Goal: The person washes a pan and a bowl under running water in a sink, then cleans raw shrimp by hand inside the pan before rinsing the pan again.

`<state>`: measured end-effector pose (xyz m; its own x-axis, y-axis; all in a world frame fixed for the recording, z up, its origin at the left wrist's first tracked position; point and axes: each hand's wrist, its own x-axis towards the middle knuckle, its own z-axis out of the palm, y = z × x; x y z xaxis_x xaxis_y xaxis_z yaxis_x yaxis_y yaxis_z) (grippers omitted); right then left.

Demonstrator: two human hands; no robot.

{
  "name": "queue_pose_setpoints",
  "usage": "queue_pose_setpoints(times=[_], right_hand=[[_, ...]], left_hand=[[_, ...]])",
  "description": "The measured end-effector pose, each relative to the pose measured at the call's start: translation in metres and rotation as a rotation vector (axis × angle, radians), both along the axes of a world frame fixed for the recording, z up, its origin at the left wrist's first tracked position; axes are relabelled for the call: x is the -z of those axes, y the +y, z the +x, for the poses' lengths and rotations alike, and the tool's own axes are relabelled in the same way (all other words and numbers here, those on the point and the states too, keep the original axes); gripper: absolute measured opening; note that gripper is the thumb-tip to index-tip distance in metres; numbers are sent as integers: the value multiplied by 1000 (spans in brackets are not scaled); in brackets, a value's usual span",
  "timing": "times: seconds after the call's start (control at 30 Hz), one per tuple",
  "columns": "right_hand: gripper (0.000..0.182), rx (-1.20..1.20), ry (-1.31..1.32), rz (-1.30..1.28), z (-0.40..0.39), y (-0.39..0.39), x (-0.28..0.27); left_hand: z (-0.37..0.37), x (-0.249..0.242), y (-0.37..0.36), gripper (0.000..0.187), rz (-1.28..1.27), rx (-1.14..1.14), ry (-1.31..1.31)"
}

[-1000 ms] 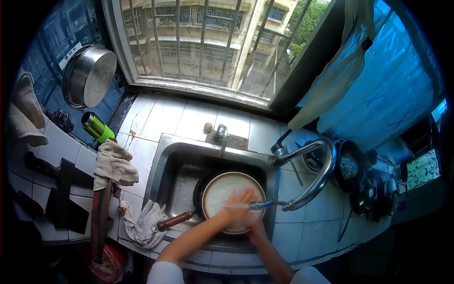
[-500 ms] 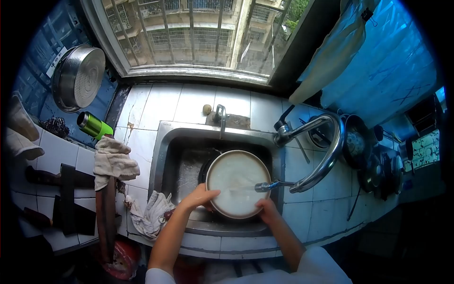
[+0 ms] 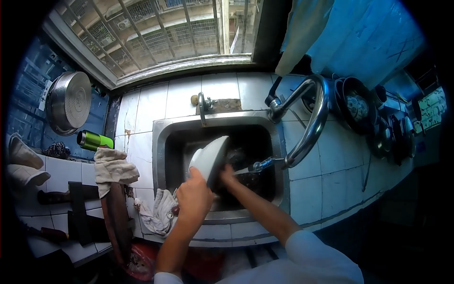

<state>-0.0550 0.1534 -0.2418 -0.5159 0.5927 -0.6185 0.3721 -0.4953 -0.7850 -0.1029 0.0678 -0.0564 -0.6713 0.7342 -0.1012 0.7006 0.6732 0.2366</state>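
A white bowl (image 3: pixel 207 155) is tipped up on its side over the sink, its pale outer wall and foot ring facing left and its inner face turned away to the right. My left hand (image 3: pixel 195 193) grips it by the lower edge, thumb on the outer wall. Close to the shadowed inner side is my right hand (image 3: pixel 227 176), its fingers dark and mostly hidden. Water runs from the curved faucet (image 3: pixel 309 146) toward my right hand. Below lies the metal sink (image 3: pixel 161 142), its bottom dark.
A small tap (image 3: pixel 202 106) stands behind the sink. Left of it are a crumpled white cloth (image 3: pixel 158 213), a beige rag (image 3: pixel 116 166), a green bottle (image 3: pixel 97 140) and knives (image 3: pixel 82 193). Pans (image 3: pixel 354 104) sit at the right. A steel pot (image 3: pixel 73 100) hangs at the far left.
The bowl, held face up and full of water before, is now tipped on its side toward the left. My right hand has moved from its rim to its inner side. The view has shifted.
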Motion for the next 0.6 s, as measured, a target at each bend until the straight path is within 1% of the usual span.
queue_pose_setpoints(times=[0.03,0.07,0.13,0.2,0.23,0.3,0.37,0.4,0.43,0.47,0.53,0.57,0.6], right_hand=[[56,30,152,-92,-6,-7,16],[60,-59,151,-258,-9,-9,5],[64,-109,266,-385,-29,-22,41],[64,-98,206,-537,-41,-26,27],[64,-87,213,-542,-48,-31,26],[60,-91,397,-593,-65,-42,35],[55,-90,474,-542,-61,-43,26],[51,-86,457,-469,-46,-38,-16],[47,-116,427,-396,-32,-32,-52],[43,-141,402,-221,-23,-28,-71],[41,-263,411,31,-5,-27,-66],[41,-333,415,78,8,-21,-69],[40,-429,306,152,24,-13,-80]], left_hand=[[3,-7,-2,34,-19,20,71],[6,-11,-3,34,-24,31,75],[11,-17,-10,50,-115,47,194],[18,-24,-16,53,-141,54,207],[23,-28,-18,54,-137,41,258],[33,-30,-25,56,-152,12,346],[43,-43,-31,58,-162,-11,346],[48,-52,-34,60,-168,-44,342],[51,-62,-38,61,-143,-99,261],[51,-69,-44,61,-143,-95,259],[46,-77,-63,51,-4,-275,60],[40,-74,-78,45,136,-286,-58],[35,-67,-93,40,278,-294,-173]])
